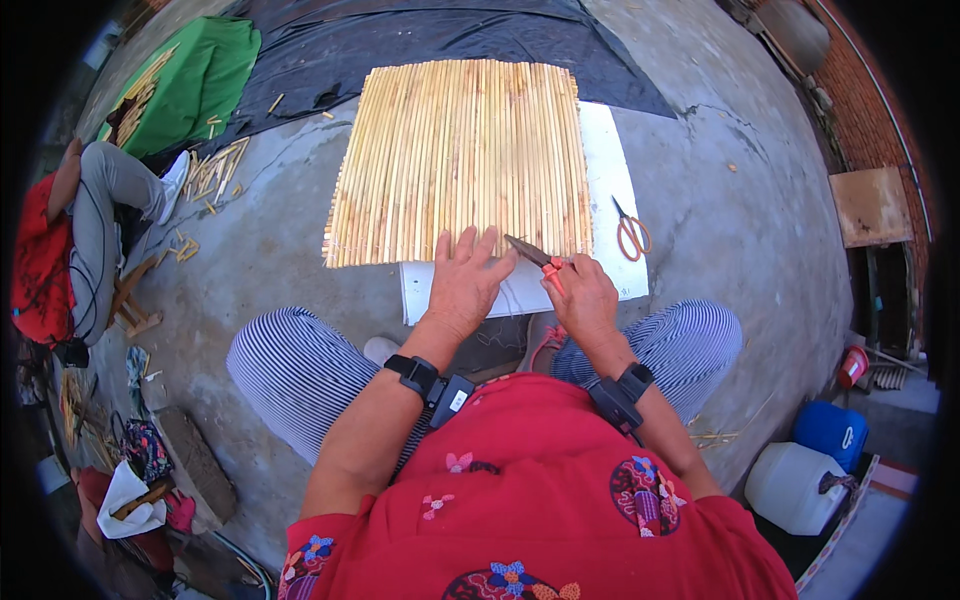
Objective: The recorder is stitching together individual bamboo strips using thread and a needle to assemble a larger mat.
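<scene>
A mat of many pale straw-coloured stalks (460, 150), laid side by side, rests on a white board (612, 180) in front of me. My left hand (466, 280) lies on the mat's near edge, its fingers stretched out over the stalk ends. My right hand (585, 300) grips pliers with red handles (552, 272). Their dark jaws reach the near edge, just right of my left fingertips. Thin threads (510, 297) hang below that edge between my hands. Scissors with brown handles (632, 238) lie on the board to the right of the mat.
A dark sheet (450, 35) spreads behind the mat. A green cloth (205, 80) and loose stalks (215, 172) lie at far left, near a seated person in grey trousers (115, 190). Another person is at lower left. A white jug (793, 488) and blue container (830, 435) stand at lower right.
</scene>
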The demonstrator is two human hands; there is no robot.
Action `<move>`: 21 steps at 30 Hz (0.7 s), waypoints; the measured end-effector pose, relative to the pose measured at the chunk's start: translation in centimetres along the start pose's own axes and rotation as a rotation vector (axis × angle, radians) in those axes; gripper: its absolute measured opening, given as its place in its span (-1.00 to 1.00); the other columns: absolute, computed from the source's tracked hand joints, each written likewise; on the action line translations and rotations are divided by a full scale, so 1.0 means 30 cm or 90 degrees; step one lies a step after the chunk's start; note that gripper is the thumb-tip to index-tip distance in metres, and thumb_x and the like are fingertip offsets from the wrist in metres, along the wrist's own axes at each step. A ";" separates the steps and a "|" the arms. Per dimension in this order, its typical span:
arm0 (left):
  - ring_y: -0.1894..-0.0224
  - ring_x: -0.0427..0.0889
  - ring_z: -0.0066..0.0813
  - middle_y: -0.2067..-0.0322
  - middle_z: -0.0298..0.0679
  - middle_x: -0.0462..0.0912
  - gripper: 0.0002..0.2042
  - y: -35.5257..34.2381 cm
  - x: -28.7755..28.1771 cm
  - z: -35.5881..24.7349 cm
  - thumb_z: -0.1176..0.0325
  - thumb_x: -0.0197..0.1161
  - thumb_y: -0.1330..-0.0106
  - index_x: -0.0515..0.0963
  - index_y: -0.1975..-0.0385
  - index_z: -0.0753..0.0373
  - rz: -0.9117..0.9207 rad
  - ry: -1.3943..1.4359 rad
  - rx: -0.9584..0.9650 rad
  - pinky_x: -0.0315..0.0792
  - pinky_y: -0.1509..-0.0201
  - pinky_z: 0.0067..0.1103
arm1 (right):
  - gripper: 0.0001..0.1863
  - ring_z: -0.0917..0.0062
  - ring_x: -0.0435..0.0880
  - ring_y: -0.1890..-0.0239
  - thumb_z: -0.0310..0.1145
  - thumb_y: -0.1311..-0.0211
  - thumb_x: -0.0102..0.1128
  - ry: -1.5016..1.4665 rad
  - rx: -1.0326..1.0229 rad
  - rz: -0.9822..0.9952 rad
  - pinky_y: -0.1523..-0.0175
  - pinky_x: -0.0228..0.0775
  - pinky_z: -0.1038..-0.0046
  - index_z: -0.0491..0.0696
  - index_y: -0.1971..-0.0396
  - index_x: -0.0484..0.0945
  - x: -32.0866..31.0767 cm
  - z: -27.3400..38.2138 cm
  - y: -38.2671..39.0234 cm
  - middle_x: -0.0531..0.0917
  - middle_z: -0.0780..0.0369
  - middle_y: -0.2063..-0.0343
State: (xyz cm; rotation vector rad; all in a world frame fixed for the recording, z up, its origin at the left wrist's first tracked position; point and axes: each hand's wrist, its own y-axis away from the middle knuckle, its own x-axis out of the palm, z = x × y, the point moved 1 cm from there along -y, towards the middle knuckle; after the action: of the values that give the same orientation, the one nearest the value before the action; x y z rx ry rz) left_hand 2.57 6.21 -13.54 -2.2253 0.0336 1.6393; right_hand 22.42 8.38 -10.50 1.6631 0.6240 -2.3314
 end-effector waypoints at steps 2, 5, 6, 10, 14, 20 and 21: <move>-0.24 0.34 -0.06 -0.20 -0.16 0.39 -0.52 0.006 -0.014 -0.013 0.38 0.31 -0.08 0.51 -0.07 -0.12 -0.005 0.013 0.010 0.15 -0.30 -0.07 | -0.69 0.30 0.57 0.22 -0.24 0.04 0.42 0.004 -0.015 -0.014 0.20 0.46 0.30 -0.11 0.33 0.62 -0.023 0.005 0.008 0.52 0.19 0.31; -0.22 0.35 -0.06 -0.18 -0.14 0.40 -0.50 0.007 -0.026 -0.021 0.40 0.31 -0.05 0.51 -0.07 -0.11 -0.009 0.017 0.026 0.21 -0.26 -0.13 | -0.70 0.31 0.56 0.23 -0.25 0.05 0.42 0.006 -0.029 -0.029 0.20 0.45 0.30 -0.12 0.35 0.62 -0.051 0.007 0.015 0.51 0.20 0.33; -0.21 0.36 -0.06 -0.18 -0.13 0.40 -0.50 0.008 -0.027 -0.023 0.41 0.31 -0.05 0.51 -0.07 -0.10 -0.001 0.013 0.027 0.22 -0.24 -0.15 | -0.69 0.30 0.56 0.23 -0.25 0.06 0.42 0.008 -0.027 -0.023 0.20 0.46 0.30 -0.11 0.34 0.62 -0.057 0.006 0.017 0.52 0.19 0.32; -0.20 0.37 -0.07 -0.16 -0.13 0.41 -0.54 0.018 -0.014 -0.037 0.40 0.28 -0.07 0.52 -0.05 -0.06 0.028 0.029 0.035 0.25 -0.24 -0.24 | -0.68 0.29 0.57 0.22 -0.23 0.05 0.43 0.018 -0.015 0.004 0.19 0.46 0.29 -0.10 0.34 0.62 -0.056 -0.009 0.040 0.52 0.18 0.30; -0.19 0.37 -0.11 -0.13 -0.15 0.44 -0.60 0.020 0.018 -0.017 0.41 0.20 -0.12 0.55 -0.02 0.01 0.067 0.087 0.038 0.25 -0.25 -0.28 | -0.70 0.32 0.50 0.18 -0.21 -0.04 0.35 0.055 -0.001 0.086 0.16 0.37 0.31 -0.09 0.29 0.60 -0.007 -0.022 0.051 0.49 0.20 0.26; -0.16 0.39 -0.16 -0.11 -0.17 0.46 -0.62 0.026 0.043 0.008 0.41 0.14 -0.15 0.56 -0.02 0.03 0.004 0.037 0.076 0.28 -0.21 -0.31 | -0.68 0.29 0.48 0.10 -0.19 -0.10 0.32 0.056 -0.031 0.037 0.10 0.37 0.29 -0.10 0.25 0.59 0.067 -0.041 0.036 0.49 0.17 0.24; -0.15 0.40 -0.16 -0.11 -0.17 0.46 -0.62 0.028 0.045 0.005 0.41 0.14 -0.16 0.56 -0.02 0.03 0.012 0.033 0.079 0.28 -0.20 -0.31 | -0.67 0.27 0.49 0.11 -0.19 -0.09 0.33 0.043 -0.015 0.049 0.10 0.39 0.27 -0.11 0.25 0.59 0.079 -0.042 0.040 0.50 0.15 0.24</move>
State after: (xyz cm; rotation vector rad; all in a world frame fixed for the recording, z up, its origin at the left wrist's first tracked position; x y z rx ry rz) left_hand 2.66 5.76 -15.05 -2.1793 0.1650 1.5450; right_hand 23.18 8.07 -13.33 1.7310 0.5866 -2.2143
